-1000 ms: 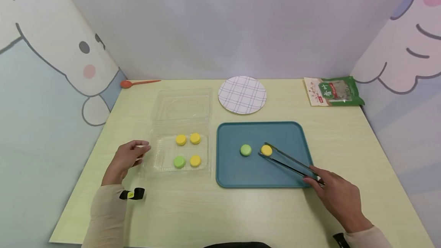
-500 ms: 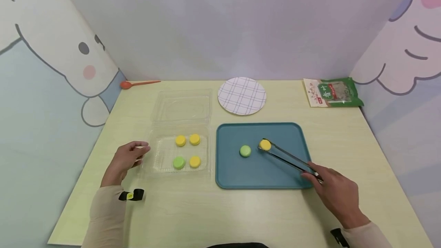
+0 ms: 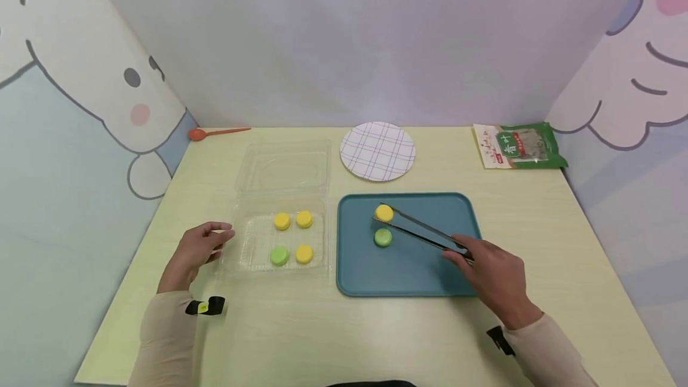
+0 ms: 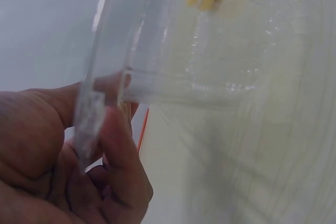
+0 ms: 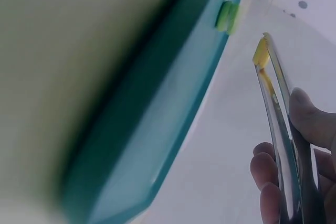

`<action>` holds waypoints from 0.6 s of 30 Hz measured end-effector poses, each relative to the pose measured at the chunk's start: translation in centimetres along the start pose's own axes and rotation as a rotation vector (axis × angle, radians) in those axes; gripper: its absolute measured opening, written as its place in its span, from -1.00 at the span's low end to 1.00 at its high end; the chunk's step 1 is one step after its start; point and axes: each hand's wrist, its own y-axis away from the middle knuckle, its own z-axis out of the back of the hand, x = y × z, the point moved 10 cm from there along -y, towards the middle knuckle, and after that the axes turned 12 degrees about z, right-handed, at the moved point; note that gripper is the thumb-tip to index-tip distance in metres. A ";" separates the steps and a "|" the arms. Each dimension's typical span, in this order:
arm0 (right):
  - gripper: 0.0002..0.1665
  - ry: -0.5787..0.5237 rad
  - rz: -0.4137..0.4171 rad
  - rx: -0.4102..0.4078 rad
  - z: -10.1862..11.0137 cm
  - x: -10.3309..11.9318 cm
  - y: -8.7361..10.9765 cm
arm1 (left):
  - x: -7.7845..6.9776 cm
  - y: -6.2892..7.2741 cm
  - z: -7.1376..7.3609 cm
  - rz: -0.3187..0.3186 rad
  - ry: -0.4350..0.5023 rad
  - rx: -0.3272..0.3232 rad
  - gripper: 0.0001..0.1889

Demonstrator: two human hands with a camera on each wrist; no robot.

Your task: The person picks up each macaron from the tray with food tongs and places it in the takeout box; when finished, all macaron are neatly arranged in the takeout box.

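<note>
My right hand grips metal tongs, whose tips pinch a yellow macaron over the blue tray. In the right wrist view that yellow macaron sits between the tong ends, raised off the tray. A green macaron lies on the tray just in front of it. At the left, my left hand pinches the rim of a clear plastic box between thumb and fingers. The box stands with its lid folded back; inside are three yellow macarons and one green macaron.
Behind the tray lies a round plate with a checked pattern. An orange spoon lies at the back left edge, and a green and white food packet at the back right. Walls rise behind the table and at both sides.
The tongs closed on the yellow macaron, lifted it and carried it left, to behind the green macaron. My right hand moved left with them; my left hand stays at the box rim.
</note>
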 end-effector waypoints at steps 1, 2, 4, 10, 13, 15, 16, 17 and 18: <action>-0.12 -0.007 0.009 0.003 -0.2 0.2 -0.4 | 0.0 0.0 0.0 0.002 -0.001 -0.001 -0.46; -0.12 -0.012 0.017 0.004 -0.5 0.5 -0.9 | 0.1 -0.1 0.0 0.003 -0.002 -0.003 -0.46; -0.13 -0.024 0.037 0.006 -0.9 1.0 -1.7 | 0.1 -0.1 0.0 0.006 -0.001 -0.005 -0.46; -0.17 -0.083 0.097 0.004 -2.3 2.8 -3.9 | 0.1 -0.1 0.1 0.006 0.000 -0.015 -0.48; -0.23 -0.119 0.140 -0.009 -3.0 3.9 -4.9 | 0.0 0.0 0.0 -0.001 0.000 -0.010 -0.48; -0.29 -0.135 0.168 -0.017 -3.3 4.6 -5.5 | 0.0 0.0 0.0 -0.004 0.001 -0.004 -0.48; -0.31 -0.145 0.178 -0.022 -3.4 5.0 -5.8 | -0.1 0.1 -0.1 -0.005 0.000 -0.002 -0.47; -0.34 -0.151 0.187 -0.023 -3.6 5.3 -6.2 | -0.1 0.1 -0.1 -0.007 -0.001 0.000 -0.47; -0.35 -0.157 0.194 -0.025 -3.7 5.6 -6.5 | -0.2 0.2 -0.1 -0.008 -0.002 0.001 -0.47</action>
